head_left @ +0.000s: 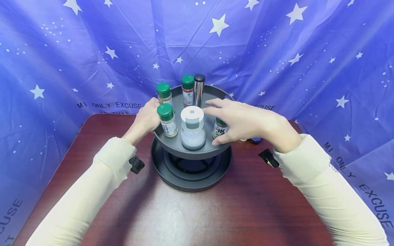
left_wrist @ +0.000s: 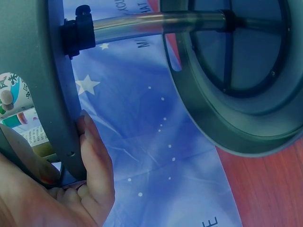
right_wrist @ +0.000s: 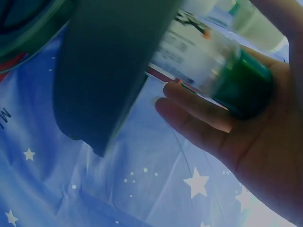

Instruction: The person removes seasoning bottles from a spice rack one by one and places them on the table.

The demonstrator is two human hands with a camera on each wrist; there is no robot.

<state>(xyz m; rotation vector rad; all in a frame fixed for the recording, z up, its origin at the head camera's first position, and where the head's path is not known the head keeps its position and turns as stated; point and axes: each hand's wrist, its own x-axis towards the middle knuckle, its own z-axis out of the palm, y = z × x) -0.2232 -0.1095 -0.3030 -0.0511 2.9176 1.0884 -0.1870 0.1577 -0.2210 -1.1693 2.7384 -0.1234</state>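
Note:
A grey two-tier turntable rack stands mid-table, with its upper tray (head_left: 172, 145) above the base tray (head_left: 187, 179). The upper tray carries green-capped spice jars (head_left: 167, 120) (head_left: 164, 93) (head_left: 187, 89), a steel bottle (head_left: 198, 89) and a white-lidded jar (head_left: 192, 128). My left hand (head_left: 147, 118) grips the tray's left rim (left_wrist: 61, 118); its fingers (left_wrist: 97, 156) curl under the rim. My right hand (head_left: 237, 119) hovers with spread, fairly straight fingers over another green-capped jar (head_left: 220, 128) at the tray's right side. In the right wrist view that jar's cap (right_wrist: 241, 90) lies close to my palm (right_wrist: 251, 142).
The rack sits on a reddish-brown table (head_left: 197, 218). A blue star-printed cloth (head_left: 277, 51) closes off the back and both sides. A small dark blue object (head_left: 255, 139) lies on the table behind my right wrist. The central steel post (left_wrist: 156, 21) joins the two tiers.

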